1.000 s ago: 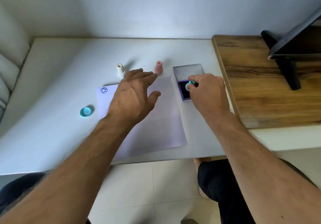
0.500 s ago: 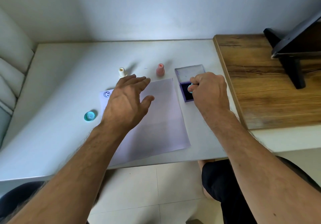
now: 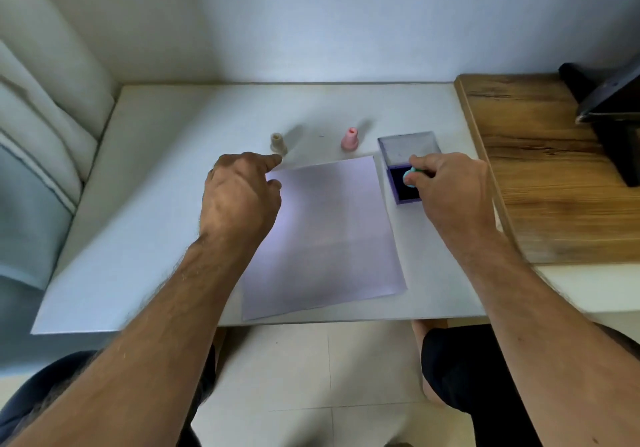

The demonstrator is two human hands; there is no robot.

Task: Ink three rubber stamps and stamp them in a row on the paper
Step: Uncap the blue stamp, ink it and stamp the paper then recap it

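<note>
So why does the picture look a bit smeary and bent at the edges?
Head view: motion blur softens the small beige stamp and the left hand; the wide-angle lens bows the white table's edges; soft light from the near left throws stamp shadows up and right; the lilac paper sheet shows a pale glare patch.

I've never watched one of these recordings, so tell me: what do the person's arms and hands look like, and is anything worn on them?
Both are bare: the left hand and right hand show no gloves, rings, watch or bands. Both forearms are uncovered down to the bottom of the picture, with visible hair and no sleeves in view.
</note>
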